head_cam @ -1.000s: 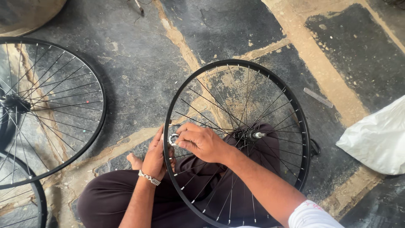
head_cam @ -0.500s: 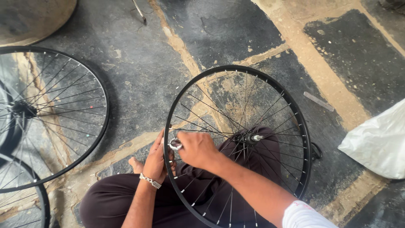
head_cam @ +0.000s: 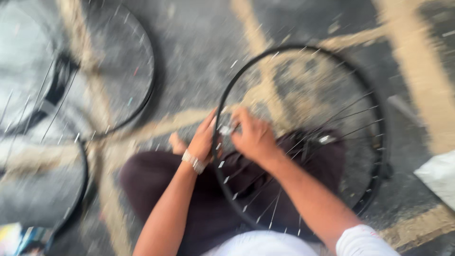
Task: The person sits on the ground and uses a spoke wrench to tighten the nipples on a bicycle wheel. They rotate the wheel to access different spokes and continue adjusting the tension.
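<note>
I sit on the dark stone floor (head_cam: 199, 57) with a black bicycle wheel (head_cam: 379, 142) resting across my lap, its rim lying tilted rather than flat, the far edge pointing away from me and up the view, the near edge low over my dark trousers (head_cam: 156, 185). The hub (head_cam: 326, 139) sits right of my hands, its axle running roughly left to right, though blur makes that hard to fix. My left hand (head_cam: 203, 138) lies against the outside of the rim on its left side, fingers stretched along it, a metal bracelet (head_cam: 193, 162) at the wrist. My right hand (head_cam: 253, 135) is curled inside the rim; I cannot tell whether it grips the small silvery tool (head_cam: 226, 129) between my hands. Two more wheels (head_cam: 142, 80) lie well apart on my left, and a white bag (head_cam: 438, 175) on my right
</note>
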